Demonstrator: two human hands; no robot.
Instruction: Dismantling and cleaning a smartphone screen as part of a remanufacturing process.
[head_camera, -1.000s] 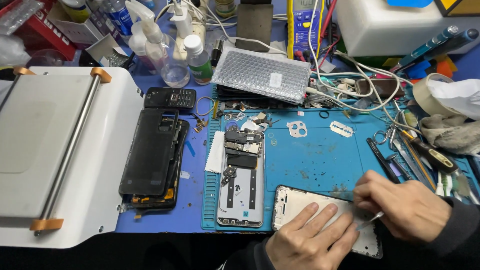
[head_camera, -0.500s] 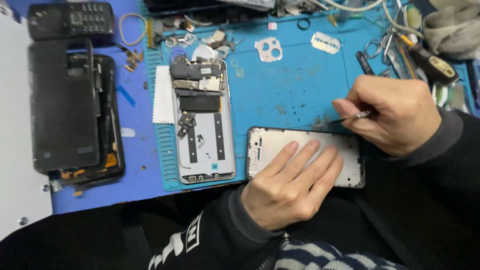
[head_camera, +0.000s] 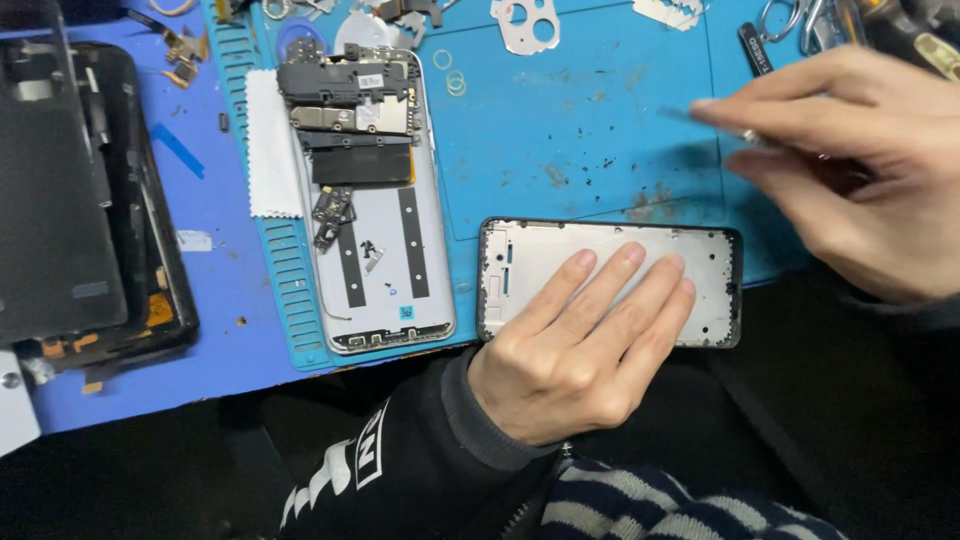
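The left hand still lies flat, fingers spread, pinning the white phone frame at the blue mat's near edge — the right hand has lifted off it, fingers pinching a thin tool — so scraping looks paused

Bright, even overhead light, soft shadows under both hands. Right hand motion-blurred; left hand sharp. Mild glare on white frame beneath its fingers.
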